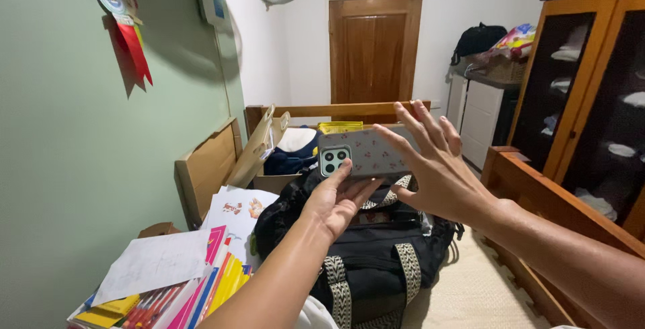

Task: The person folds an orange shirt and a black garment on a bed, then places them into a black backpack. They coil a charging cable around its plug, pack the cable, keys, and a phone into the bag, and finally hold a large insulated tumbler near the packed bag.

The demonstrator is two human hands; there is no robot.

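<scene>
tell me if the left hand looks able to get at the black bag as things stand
Probably yes. The black bag lies directly below the left hand with nothing between them, but that hand is propping up the phone together with the right hand.

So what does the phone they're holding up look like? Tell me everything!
The phone lies sideways in the air, its back facing the camera. Its pale case has small reddish flower prints and a green corner block with round lenses. The left hand props it from below; the right hand grips its right end, above a black bag.
</scene>
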